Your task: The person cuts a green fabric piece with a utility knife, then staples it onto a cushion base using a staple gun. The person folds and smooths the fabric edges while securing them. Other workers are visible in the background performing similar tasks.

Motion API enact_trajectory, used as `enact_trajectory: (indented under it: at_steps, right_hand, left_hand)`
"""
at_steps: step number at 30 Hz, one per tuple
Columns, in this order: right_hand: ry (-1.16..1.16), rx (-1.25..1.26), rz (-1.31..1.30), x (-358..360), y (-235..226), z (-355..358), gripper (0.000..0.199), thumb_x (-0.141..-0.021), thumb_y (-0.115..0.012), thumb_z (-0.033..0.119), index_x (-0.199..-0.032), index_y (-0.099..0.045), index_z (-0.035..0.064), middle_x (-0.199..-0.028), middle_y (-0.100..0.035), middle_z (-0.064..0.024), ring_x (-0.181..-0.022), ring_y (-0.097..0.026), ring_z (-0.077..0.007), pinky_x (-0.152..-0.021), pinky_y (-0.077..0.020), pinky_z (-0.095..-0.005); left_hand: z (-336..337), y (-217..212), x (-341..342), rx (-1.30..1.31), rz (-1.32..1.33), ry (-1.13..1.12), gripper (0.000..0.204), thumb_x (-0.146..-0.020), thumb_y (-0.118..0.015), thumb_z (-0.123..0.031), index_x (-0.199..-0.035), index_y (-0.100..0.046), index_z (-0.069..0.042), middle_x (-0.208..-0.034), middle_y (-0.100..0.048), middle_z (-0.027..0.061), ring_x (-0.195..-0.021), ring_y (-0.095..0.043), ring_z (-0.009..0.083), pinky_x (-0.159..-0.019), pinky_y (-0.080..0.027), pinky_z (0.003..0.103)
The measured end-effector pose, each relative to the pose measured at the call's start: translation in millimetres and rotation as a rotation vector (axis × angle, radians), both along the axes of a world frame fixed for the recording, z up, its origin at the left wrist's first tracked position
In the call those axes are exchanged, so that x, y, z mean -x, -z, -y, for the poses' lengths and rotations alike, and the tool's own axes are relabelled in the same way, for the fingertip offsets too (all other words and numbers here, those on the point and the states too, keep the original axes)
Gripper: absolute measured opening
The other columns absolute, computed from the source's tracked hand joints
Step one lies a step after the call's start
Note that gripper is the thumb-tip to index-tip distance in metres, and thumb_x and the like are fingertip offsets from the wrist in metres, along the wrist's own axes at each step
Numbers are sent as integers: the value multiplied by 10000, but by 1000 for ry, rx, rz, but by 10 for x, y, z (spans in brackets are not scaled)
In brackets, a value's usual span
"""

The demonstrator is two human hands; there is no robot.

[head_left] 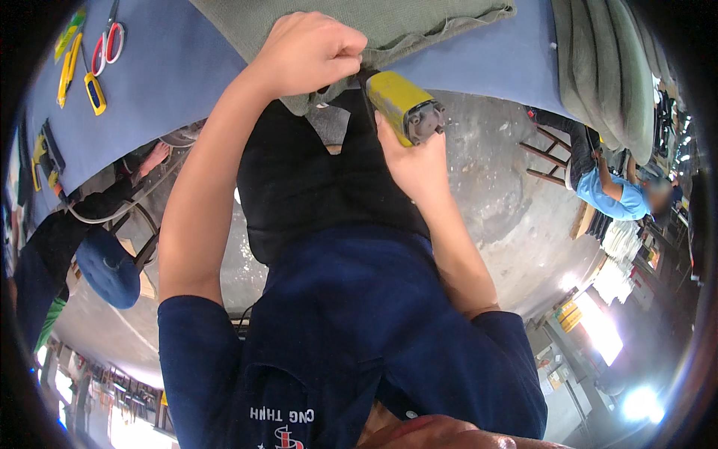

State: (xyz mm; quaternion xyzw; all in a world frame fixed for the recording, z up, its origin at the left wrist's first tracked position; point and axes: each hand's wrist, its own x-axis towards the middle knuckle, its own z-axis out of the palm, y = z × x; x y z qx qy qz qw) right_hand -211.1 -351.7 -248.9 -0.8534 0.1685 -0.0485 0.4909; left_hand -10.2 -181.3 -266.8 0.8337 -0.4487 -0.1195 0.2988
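Observation:
My left hand (pixel 310 52) is closed, its fingers curled at the edge of a grey-green fabric piece (pixel 254 26). A fold of this fabric hangs over the table's near edge below my wrist. In my right hand (pixel 419 161) is a staple gun (pixel 400 101) with a worn yellow body and a grey end cap. Its front end points toward the fabric edge, close beside my left fingers. What the nose touches is hidden behind the tool and my left hand.
On the blue table (pixel 164 67) at left lie red-handled scissors (pixel 108 49), a yellow cutter (pixel 69 69) and a yellow-blue handled tool (pixel 94 93). Padded grey-green pieces (pixel 606 67) are stacked at right. Co-workers sit at far left and right (pixel 613 191), near a blue stool (pixel 108 268).

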Motion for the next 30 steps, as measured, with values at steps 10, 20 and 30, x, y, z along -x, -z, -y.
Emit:
enact_trajectory:
  at_steps: [10,20,30]
  right_hand:
    - [73,-185,-49,101,-166,16,312,-1005,-814,153,-1230,-792,-62,-1118,-858,-199,-1050,-825,-212,-931,-614,-382]
    - [51,-113,-31,51,-118,-144,295,-1009,-809,152,-1214,-791,-60,-1102,-857,-209,-1048,-843,-244,-913,-618,-382]
    - [76,-222,-166,82,-175,-41,330,-1018,-814,172,-1242,-784,-69,-1126,-857,-189,-1051,-818,-215,-945,-606,-388]
  left_hand:
    - [-77,-363,91,-113,123,55,313,-927,-769,-321,-801,-637,-66,-725,-649,156,-732,-653,414,-655,-470,527]
    - [-114,-22,42,82,-35,-32,335,-954,-742,-292,-812,-573,-41,-709,-580,164,-700,-599,406,-641,-442,516]
    - [-165,-253,129,9,231,128,310,-940,-757,-283,-822,-597,-45,-755,-612,153,-851,-661,419,-696,-489,548]
